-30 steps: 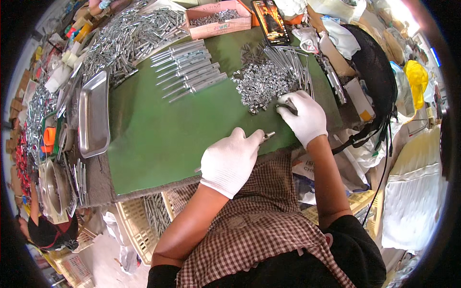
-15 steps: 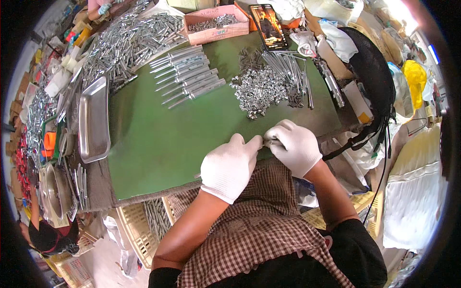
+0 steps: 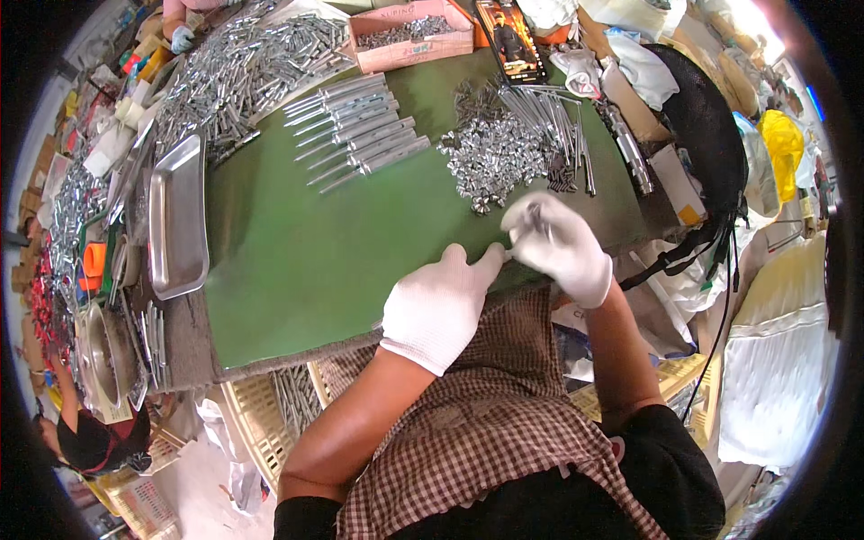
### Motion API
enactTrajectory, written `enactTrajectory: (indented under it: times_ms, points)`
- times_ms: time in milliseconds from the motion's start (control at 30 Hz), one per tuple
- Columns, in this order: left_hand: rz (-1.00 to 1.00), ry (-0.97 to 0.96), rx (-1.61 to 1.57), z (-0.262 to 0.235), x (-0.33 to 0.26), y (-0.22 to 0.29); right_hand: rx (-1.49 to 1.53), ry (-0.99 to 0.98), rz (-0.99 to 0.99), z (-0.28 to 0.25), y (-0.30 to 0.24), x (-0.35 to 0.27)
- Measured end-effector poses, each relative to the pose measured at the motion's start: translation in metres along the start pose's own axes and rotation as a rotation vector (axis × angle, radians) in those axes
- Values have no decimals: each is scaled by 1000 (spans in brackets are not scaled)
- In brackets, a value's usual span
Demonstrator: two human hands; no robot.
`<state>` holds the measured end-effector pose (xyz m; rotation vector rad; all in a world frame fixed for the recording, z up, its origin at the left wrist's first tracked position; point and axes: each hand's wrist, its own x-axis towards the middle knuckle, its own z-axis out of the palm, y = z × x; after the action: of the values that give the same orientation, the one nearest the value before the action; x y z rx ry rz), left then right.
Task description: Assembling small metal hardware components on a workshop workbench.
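Observation:
My left hand [image 3: 434,308], in a white knit glove, is closed around a slim metal rod [image 3: 508,256]. Only the rod's tip by my thumb and a bit of its other end show; the glove hides the rest. Just right of that tip, my right hand [image 3: 560,247], gloved too, has its fingers curled in, and what they hold is hard to make out. Beyond it lie a pile of small shiny metal fittings [image 3: 490,166], several long thin rods [image 3: 537,117] and small dark screws [image 3: 562,171]. A row of metal tubes with thin shafts [image 3: 369,130] lies farther left.
A green mat [image 3: 297,270] covers the bench. A steel tray [image 3: 178,220] stands at left, below a heap of metal parts [image 3: 243,76]. At the back are a pink box of small parts [image 3: 412,40] and a phone [image 3: 510,40]. A black bag [image 3: 697,135] stands right. Another person works far left.
My right hand has come away from the rod's tip, turning and rising slightly. My left hand has shifted a little right and up, still holding the rod.

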<state>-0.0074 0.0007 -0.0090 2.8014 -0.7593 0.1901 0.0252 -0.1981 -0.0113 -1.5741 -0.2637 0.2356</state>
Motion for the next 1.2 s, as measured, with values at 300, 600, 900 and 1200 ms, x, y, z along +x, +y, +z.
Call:
enactTrajectory:
  times_ms: [300,600,900,1200]
  points:
    - [-14,-16,8,-2,2,4,1076,185,-180,28,22,20]
    - [73,30,74,-1,14,9,421,367,-351,38,23,10]
    - [-88,67,85,-40,-47,-22,928,263,-194,20,30,11]
    - [-425,152,126,-77,-132,-61,482,322,-92,37,15,10]
